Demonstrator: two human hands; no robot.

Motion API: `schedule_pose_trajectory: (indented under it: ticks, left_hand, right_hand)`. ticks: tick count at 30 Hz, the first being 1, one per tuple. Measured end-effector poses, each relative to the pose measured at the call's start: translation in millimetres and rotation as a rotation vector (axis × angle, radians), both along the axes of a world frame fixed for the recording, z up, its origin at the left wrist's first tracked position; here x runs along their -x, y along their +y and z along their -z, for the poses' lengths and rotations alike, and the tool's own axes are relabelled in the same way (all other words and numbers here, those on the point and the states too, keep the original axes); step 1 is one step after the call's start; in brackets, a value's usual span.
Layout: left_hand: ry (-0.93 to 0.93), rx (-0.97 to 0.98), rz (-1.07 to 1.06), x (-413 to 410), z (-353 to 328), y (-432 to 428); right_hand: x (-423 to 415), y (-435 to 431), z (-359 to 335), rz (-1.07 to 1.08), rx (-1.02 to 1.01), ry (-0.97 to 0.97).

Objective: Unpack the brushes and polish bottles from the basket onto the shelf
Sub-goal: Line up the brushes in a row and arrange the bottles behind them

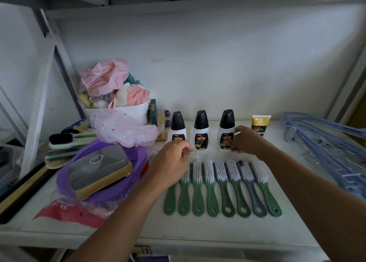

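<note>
Bottle (pixel 226 131) — right fingers (pixel 242 131) pinch its side.

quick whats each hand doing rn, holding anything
Left hand: curled over the green brushes; cannot tell if its grip holds anything.
Right hand: grip closed round the rightmost polish bottle.

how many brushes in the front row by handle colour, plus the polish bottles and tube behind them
green-handled brushes: 7
grey-handled brush: 1
black-capped polish bottles: 3
yellow tube: 1
total: 12
</note>
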State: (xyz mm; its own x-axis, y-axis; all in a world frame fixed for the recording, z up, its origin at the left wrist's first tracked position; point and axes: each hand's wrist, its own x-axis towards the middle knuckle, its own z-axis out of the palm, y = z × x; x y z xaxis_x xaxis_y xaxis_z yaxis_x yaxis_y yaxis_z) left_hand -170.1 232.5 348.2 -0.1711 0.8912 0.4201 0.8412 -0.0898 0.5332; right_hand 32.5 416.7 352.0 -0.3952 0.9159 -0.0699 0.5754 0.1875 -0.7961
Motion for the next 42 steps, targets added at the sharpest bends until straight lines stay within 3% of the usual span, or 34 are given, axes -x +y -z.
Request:
schedule_pose_trajectory:
  ticks: [7, 11, 22, 25, 42]
  left_hand:
    - [-0.051, -0.035, -0.047, 9, -4, -10]
    - [-0.069, -0.034, -0.065, 10, -5, -17]
    - [-0.056, -0.046, -0.07, 13, 3, -5]
    - [-0.046, -0.057, -0.066, 15, 5, -1]
    - [-0.029, -0.057, -0.025, 10, 4, -1]
  right_hand:
    - [-21, -18, -15, 0.043, 0.035, -0.006]
    - [-40, -26, -19, 0.046, -0.03, -0.146]
    - [-76, 1, -3, 0.317, -0.107, -0.221]
    - [-72, 8, 8, 0.289, -0.043, -0.148]
    - [-53, 19, 20, 0.152, -0.2, -0.212]
